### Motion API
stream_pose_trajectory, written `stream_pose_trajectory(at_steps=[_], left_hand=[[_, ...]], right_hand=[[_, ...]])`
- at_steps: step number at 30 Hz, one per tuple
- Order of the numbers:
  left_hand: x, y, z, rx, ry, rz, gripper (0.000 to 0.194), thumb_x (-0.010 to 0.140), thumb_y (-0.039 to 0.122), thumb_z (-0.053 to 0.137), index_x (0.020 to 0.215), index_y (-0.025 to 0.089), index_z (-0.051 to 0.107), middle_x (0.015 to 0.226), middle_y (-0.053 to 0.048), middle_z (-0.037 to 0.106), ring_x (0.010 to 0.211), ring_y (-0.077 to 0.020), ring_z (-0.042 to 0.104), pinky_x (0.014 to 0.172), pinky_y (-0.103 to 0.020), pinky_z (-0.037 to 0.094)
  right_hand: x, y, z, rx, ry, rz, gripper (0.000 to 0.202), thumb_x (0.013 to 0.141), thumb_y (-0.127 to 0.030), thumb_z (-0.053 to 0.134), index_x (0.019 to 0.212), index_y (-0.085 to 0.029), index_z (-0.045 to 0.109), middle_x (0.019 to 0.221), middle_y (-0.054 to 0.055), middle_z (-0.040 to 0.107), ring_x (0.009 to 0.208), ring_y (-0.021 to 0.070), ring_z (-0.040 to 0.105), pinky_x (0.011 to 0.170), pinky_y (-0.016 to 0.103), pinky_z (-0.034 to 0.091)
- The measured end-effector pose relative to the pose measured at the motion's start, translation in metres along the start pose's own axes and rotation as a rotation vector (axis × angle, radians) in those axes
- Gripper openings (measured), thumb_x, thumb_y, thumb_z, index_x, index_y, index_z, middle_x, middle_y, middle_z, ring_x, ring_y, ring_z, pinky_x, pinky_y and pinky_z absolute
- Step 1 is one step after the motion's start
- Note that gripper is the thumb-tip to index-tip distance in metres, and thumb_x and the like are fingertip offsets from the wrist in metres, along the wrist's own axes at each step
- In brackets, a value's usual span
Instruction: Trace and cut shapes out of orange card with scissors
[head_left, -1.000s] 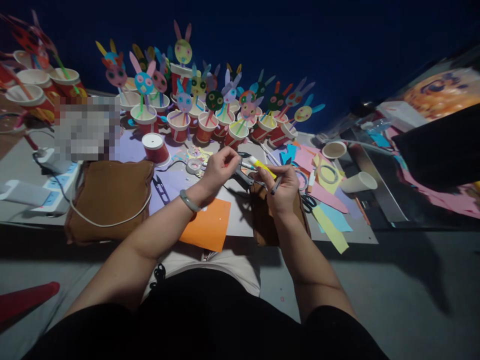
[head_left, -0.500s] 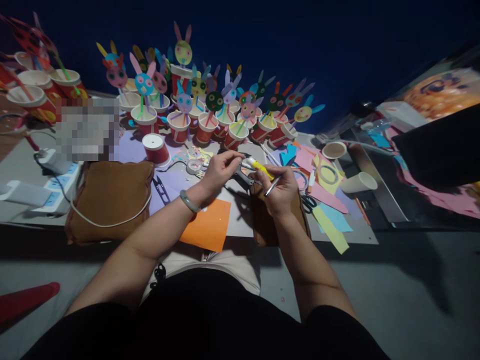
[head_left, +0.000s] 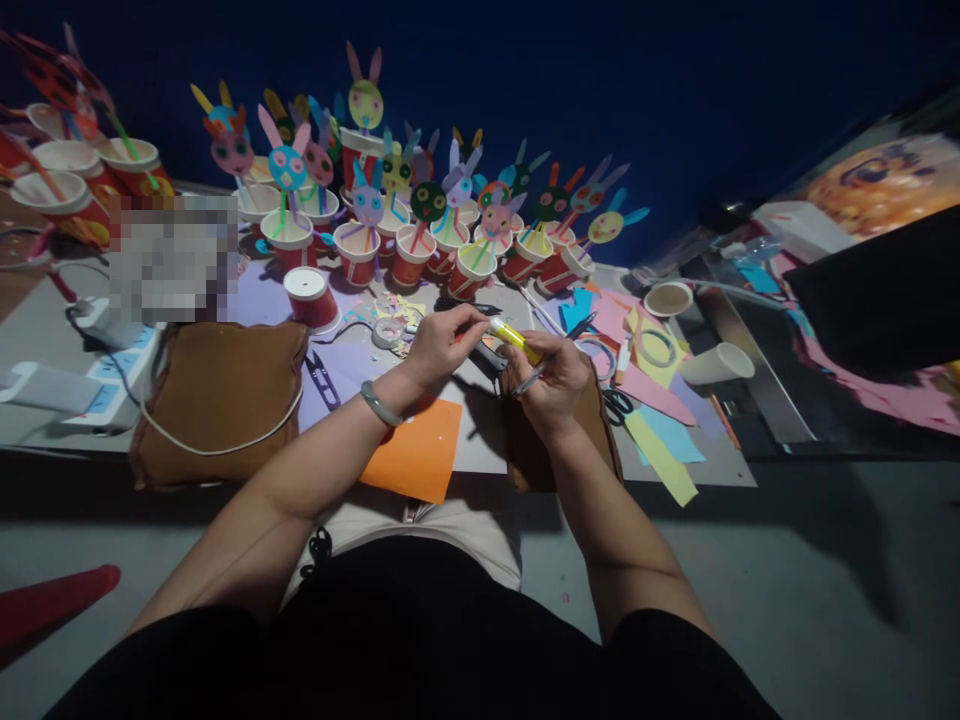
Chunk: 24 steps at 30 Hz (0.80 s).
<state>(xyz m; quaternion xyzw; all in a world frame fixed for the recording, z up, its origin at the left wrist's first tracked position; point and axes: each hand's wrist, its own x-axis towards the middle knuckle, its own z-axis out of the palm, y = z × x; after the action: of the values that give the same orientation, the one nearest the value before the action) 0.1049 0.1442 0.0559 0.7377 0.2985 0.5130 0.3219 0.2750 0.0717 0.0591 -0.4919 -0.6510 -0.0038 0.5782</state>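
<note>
Over the middle of the table, my right hand [head_left: 553,385] is closed around a yellow glue stick [head_left: 517,340] with a white end, which points toward my left hand. A pen [head_left: 580,326] lies across the same hand, its dark end sticking out at the upper right. My left hand [head_left: 442,350], with a bracelet [head_left: 381,404] at the wrist, is pinched just left of the glue stick's white end. A small reddish bit shows at its fingers, too small to name. Beneath the hands are a dark grey tool [head_left: 489,357], partly hidden, and an orange paper sheet [head_left: 414,450].
Red paper cups [head_left: 356,255] with paper rabbit heads on straws stand in rows behind. A brown cushion [head_left: 221,400] and a power strip [head_left: 112,385] lie left. Thread snips [head_left: 324,380], scissors [head_left: 618,406], tape rolls [head_left: 657,348] and coloured paper scraps [head_left: 667,450] lie about.
The pen has turned in my right hand, so its dark end now shows at the upper right. The glue stick has shifted slightly. My left hand stays nearly in place.
</note>
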Motion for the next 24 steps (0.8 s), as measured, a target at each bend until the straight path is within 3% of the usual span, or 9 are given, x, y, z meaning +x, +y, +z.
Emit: stream_pose_trajectory(at_steps=[4,9,12,15,19,24], left_hand=[[-0.003,-0.001,0.0,0.216,-0.027,0.076,0.023,0.097,0.033,0.048,0.087,0.018,0.062,0.071,-0.002,0.065,0.063,-0.014,0.059,0.062,-0.026,0.038],[-0.003,-0.002,0.001,0.35,-0.049,0.021,0.021,0.099,0.034,0.045,0.093,0.02,0.059,0.073,-0.003,0.065,0.065,-0.0166,0.061,0.062,-0.027,0.038],[-0.002,-0.004,0.001,0.302,-0.03,-0.036,0.018,0.099,0.032,0.045,0.091,0.021,0.056,0.072,-0.002,0.062,0.063,-0.0161,0.059,0.062,-0.028,0.037],[-0.001,-0.005,0.001,0.229,-0.053,-0.087,0.019,0.099,0.03,0.042,0.086,0.021,0.053,0.069,-0.001,0.058,0.061,-0.0152,0.053,0.061,-0.027,0.035],[0.0,-0.003,0.0,0.202,-0.166,-0.109,0.029,0.1,0.033,0.04,0.076,0.021,0.052,0.065,-0.001,0.054,0.06,-0.0147,0.047,0.06,-0.028,0.031],[0.0,0.0,0.0,0.132,-0.439,-0.021,0.039,0.097,0.043,0.048,0.07,0.019,0.06,0.062,0.0,0.055,0.057,-0.0129,0.044,0.059,-0.028,0.027]], right_hand=[[-0.003,0.002,-0.001,-0.024,-0.006,-0.038,0.019,0.083,-0.033,0.077,0.093,-0.024,0.063,0.091,0.004,0.074,0.081,0.0192,0.073,0.071,0.033,0.06],[-0.006,-0.005,-0.004,-0.017,-0.014,0.021,0.021,0.08,-0.033,0.079,0.091,-0.024,0.064,0.091,0.004,0.074,0.084,0.0201,0.073,0.075,0.035,0.061],[-0.005,-0.011,-0.006,0.133,0.009,0.182,0.025,0.078,-0.036,0.081,0.087,-0.023,0.06,0.088,0.003,0.074,0.081,0.0185,0.073,0.076,0.035,0.062],[-0.002,-0.013,-0.009,0.427,0.029,0.461,0.031,0.079,-0.043,0.079,0.086,-0.024,0.056,0.08,-0.002,0.073,0.062,0.013,0.069,0.06,0.027,0.06],[0.006,-0.012,-0.014,0.71,-0.008,0.716,0.039,0.077,-0.054,0.076,0.086,-0.024,0.052,0.067,-0.006,0.068,0.051,0.01,0.063,0.045,0.02,0.051],[0.009,-0.011,-0.017,0.76,-0.102,0.71,0.04,0.08,-0.057,0.072,0.084,-0.025,0.049,0.057,-0.008,0.058,0.044,0.0087,0.055,0.039,0.018,0.044]])
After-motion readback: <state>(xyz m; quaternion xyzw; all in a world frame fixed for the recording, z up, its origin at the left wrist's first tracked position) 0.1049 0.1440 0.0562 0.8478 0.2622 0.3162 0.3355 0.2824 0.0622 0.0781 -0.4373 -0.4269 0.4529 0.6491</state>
